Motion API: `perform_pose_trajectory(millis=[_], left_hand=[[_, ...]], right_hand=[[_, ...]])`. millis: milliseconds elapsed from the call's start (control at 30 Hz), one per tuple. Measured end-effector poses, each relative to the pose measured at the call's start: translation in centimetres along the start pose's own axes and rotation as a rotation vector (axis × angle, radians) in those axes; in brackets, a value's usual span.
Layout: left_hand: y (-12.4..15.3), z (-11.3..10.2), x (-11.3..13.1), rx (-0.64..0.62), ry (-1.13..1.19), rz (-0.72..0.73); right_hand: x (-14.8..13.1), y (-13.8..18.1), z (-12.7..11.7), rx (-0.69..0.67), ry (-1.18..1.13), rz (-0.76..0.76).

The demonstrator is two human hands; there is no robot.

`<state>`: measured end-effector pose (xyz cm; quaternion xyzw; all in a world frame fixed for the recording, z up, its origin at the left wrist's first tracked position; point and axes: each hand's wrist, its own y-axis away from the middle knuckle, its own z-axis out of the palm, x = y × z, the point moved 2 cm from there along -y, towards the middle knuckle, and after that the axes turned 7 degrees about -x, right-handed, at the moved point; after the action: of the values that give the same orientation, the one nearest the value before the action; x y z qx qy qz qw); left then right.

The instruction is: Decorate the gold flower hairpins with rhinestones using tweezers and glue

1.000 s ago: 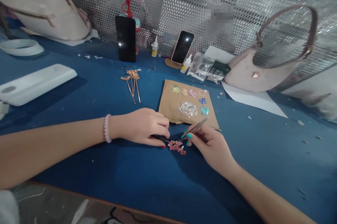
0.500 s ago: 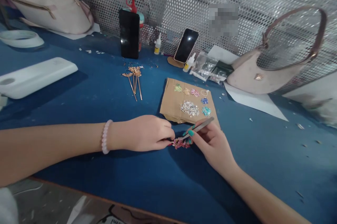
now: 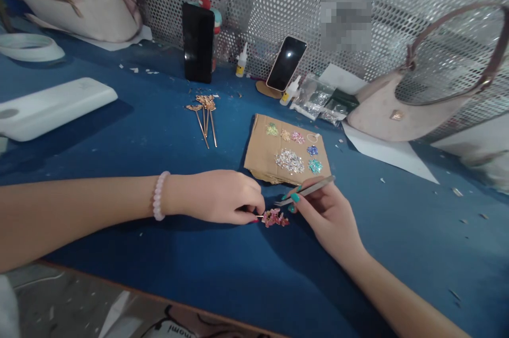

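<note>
My left hand point(image 3: 228, 197) is closed, thumb and finger pinching the thin stem of a hairpin point(image 3: 274, 217) whose head is a cluster of pink flowers. My right hand point(image 3: 326, 216) grips metal tweezers point(image 3: 312, 188) like a pen. Their tips hang just above and apart from the pink flowers; whether they hold a tiny piece is too small to tell. Beyond the hands lies a cardboard piece point(image 3: 264, 150) bearing a large heap of clear rhinestones point(image 3: 290, 161) and several small coloured heaps. Gold hairpins point(image 3: 205, 115) lie in a bunch farther back on the left.
Two phones point(image 3: 198, 44) lean upright at the back, with small glue bottles point(image 3: 241, 61) and plastic bags point(image 3: 312, 95) nearby. A white device point(image 3: 59, 107) and a tape roll point(image 3: 29, 47) lie left. A handbag point(image 3: 382, 105) stands right, a pale bag point(image 3: 87, 4) back left.
The tweezers have lifted off the pink flowers, and my right hand has shifted slightly right, away from the hairpin. My left hand keeps its pinch.
</note>
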<state>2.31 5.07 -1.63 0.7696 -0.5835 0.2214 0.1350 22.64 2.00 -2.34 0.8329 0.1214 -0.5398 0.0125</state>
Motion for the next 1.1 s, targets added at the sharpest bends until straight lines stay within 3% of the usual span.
perform_pose_trajectory(millis=[200,500,1100], left_hand=[[0.4,-1.3,-0.2,-0.123,0.042,0.054],[0.7,-1.9,-0.7,-0.171,0.133,0.066],[0.6,-1.9,-1.1,-0.198,0.204,0.049]], right_hand=[[-0.2,-0.1,0.3,-0.09,0.013,-0.08],[-0.5,0.6,0.7,-0.124,0.333,-0.251],[-0.5,0.3,1.1,-0.102,0.309,-0.169]])
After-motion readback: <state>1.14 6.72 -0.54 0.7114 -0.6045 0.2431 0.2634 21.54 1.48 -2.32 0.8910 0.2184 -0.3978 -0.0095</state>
